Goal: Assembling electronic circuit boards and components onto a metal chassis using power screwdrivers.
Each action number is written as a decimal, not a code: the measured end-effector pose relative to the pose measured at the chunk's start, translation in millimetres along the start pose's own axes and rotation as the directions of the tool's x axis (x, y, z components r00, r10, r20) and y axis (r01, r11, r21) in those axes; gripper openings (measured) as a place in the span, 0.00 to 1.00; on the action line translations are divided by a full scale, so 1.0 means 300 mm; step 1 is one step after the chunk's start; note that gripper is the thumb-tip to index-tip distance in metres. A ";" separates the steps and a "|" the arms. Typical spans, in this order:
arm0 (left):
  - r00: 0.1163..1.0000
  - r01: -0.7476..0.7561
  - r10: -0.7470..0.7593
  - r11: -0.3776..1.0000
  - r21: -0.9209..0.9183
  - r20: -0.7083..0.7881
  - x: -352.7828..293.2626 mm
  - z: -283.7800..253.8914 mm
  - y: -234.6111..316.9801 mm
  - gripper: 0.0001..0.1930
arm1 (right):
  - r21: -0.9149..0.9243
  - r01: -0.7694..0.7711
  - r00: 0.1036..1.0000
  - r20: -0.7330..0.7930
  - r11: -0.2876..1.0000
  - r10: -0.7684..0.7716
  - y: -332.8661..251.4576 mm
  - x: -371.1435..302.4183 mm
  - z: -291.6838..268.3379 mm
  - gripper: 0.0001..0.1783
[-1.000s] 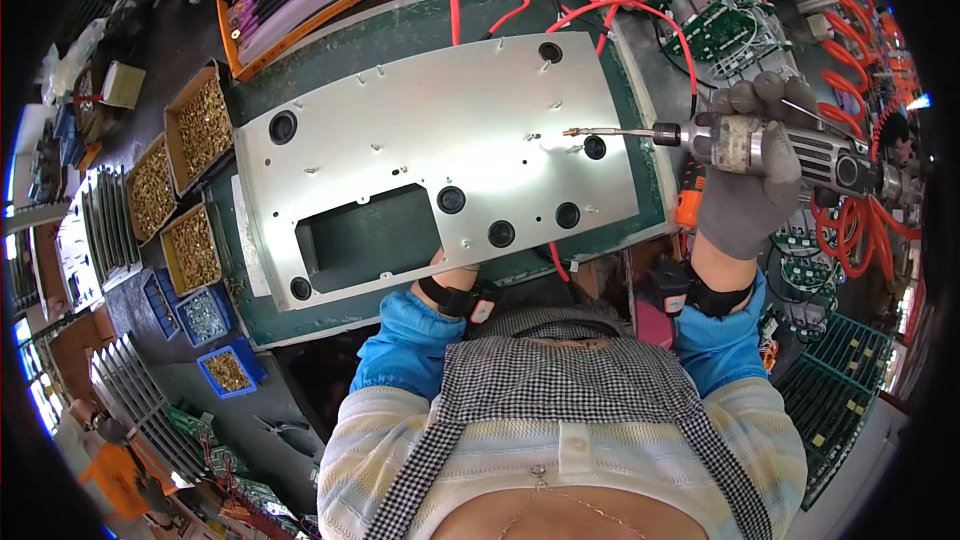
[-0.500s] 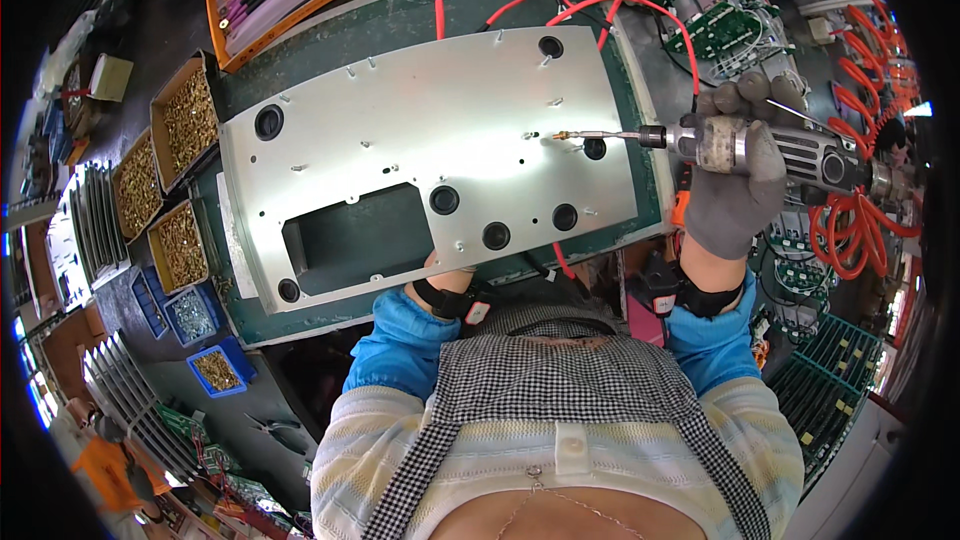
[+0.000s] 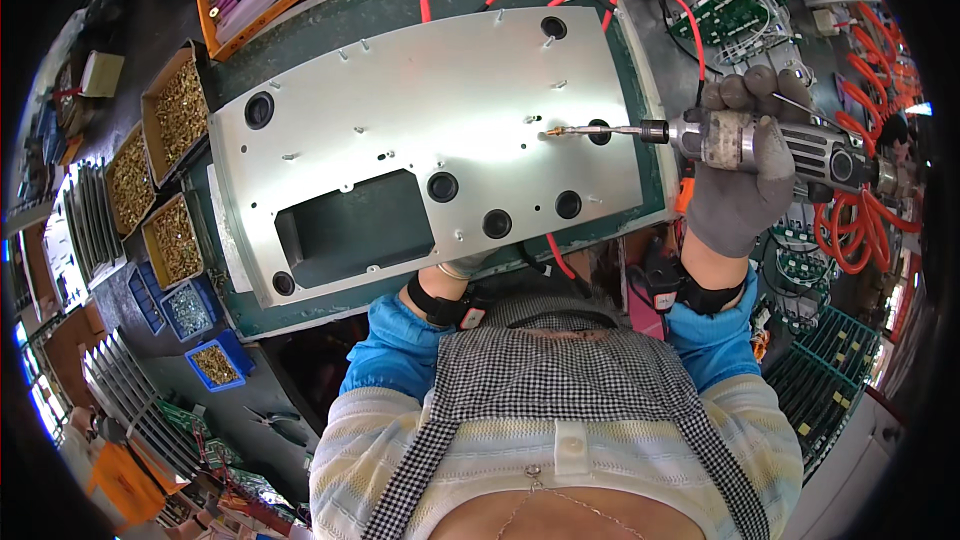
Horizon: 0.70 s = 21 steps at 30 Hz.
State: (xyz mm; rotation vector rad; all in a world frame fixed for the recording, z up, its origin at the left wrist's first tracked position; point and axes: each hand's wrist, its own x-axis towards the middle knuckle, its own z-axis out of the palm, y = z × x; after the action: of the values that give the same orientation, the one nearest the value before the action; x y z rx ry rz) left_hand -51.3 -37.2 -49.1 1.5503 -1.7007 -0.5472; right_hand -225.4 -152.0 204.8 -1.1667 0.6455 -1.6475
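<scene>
A silvery sheet-metal panel (image 3: pixel 420 90) lies across the bench, with a large rectangular cutout, black round grommets and several upright studs. My gloved right hand (image 3: pixel 742 175) is wrapped round a grey power screwdriver (image 3: pixel 815 155). Its long bit points left over the panel's right part, with a brass-coloured piece (image 3: pixel 555 132) at the tip; whether this touches the panel I cannot tell. My left hand (image 3: pixel 466 264) is at the panel's near edge below the cutout, its fingers hidden beneath the sheet.
Open boxes of brass-coloured fasteners (image 3: pixel 180 115) stand left of the panel, with blue bins (image 3: pixel 187 312) nearer me. Pliers (image 3: pixel 280 425) lie at the lower left. Red cables (image 3: pixel 690 25) run along the back, green circuit boards (image 3: pixel 725 10) sit at the far right, and a coiled red hose (image 3: pixel 850 235) hangs right.
The panel has shifted slightly away from me, so more of my left glove shows at its near edge. The screwdriver's tip has moved a little left.
</scene>
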 end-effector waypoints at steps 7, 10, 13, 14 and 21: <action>1.000 -0.006 0.006 1.000 -0.008 0.003 -0.015 0.000 0.003 0.16 | -0.024 0.015 0.999 0.051 1.000 -0.014 0.015 -0.006 0.023 0.26; 1.000 -0.010 0.010 1.000 -0.004 -0.005 -0.018 -0.001 0.005 0.16 | 0.006 0.020 0.996 0.083 1.000 -0.020 0.026 -0.009 0.030 0.26; 1.000 -0.010 0.010 1.000 -0.001 -0.004 -0.020 -0.004 0.011 0.16 | 0.023 0.009 0.993 0.118 1.000 -0.011 0.035 -0.011 0.034 0.27; 1.000 -0.007 0.007 1.000 -0.005 -0.006 -0.020 -0.005 0.011 0.16 | 0.026 0.009 0.991 0.137 1.000 -0.013 0.039 -0.011 0.036 0.27; 1.000 -0.005 0.005 1.000 -0.003 -0.017 -0.019 -0.010 0.021 0.16 | 0.030 -0.030 0.990 0.140 0.999 0.025 0.045 -0.022 0.060 0.27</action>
State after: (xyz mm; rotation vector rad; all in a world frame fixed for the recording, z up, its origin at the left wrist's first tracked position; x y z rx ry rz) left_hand -53.1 -30.2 -44.0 1.5444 -1.6897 -0.5328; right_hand -203.1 -149.1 198.0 -1.2323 0.5426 -1.5329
